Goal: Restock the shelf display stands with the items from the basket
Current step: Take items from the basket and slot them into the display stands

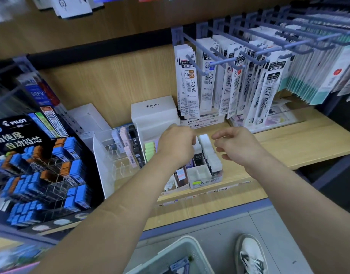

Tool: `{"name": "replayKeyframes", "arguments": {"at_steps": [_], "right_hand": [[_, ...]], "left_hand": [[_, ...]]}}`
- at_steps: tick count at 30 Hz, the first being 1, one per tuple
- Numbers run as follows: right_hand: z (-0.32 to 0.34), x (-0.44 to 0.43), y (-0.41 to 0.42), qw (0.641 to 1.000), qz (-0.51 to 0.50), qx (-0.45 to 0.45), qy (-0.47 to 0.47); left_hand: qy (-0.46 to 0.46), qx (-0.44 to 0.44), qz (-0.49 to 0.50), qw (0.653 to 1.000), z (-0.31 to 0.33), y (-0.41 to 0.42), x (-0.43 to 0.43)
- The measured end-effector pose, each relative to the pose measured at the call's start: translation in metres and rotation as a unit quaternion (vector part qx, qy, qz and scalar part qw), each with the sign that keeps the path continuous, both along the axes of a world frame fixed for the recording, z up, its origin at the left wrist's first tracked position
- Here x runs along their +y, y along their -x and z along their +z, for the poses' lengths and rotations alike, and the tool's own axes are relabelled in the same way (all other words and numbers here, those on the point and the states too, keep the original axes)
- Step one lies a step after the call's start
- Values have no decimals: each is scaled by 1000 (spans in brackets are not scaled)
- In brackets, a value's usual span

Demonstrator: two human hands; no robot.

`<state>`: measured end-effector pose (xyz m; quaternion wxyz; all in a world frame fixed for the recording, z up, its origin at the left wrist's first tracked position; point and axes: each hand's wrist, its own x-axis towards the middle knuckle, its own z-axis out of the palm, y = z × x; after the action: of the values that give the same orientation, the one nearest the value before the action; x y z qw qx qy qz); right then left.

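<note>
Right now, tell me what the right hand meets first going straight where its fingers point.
Probably the white-capped cases in the divided box, just left of the right hand; the left hand lies beyond them. Its height over them is unclear.

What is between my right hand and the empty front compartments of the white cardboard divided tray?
Nothing covers the empty front compartments of the white cardboard divided tray; they are open from above. A row of white-capped lead cases stands in the tray's right column, between them and the right hand.
</note>
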<state>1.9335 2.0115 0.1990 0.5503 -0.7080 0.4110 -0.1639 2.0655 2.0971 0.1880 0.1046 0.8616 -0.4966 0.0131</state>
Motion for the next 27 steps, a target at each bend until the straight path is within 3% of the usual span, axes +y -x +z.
{"name": "replayKeyframes", "arguments": {"at_steps": [5, 9, 15, 19, 21, 23, 27], "right_hand": [[14, 9, 9, 998, 39, -39, 11], [26, 28, 20, 994, 97, -29, 40], [10, 82, 28, 953, 284, 88, 53], [-49, 125, 28, 886, 401, 224, 73], [-89, 146, 31, 841, 452, 287, 83], [-135, 164, 35, 816, 468, 333, 68], [-224, 189, 39, 803, 449, 391, 35]], "left_hand": [[156, 106, 81, 979, 32, 5, 64], [172, 246, 141, 943, 20, 22, 135], [20, 314, 159, 936, -68, 43, 208], [-100, 362, 168, 912, -139, 62, 250], [-150, 340, 172, 912, -173, 69, 266], [-217, 311, 166, 910, -205, 74, 280], [-276, 334, 141, 890, -262, 86, 288]]}}
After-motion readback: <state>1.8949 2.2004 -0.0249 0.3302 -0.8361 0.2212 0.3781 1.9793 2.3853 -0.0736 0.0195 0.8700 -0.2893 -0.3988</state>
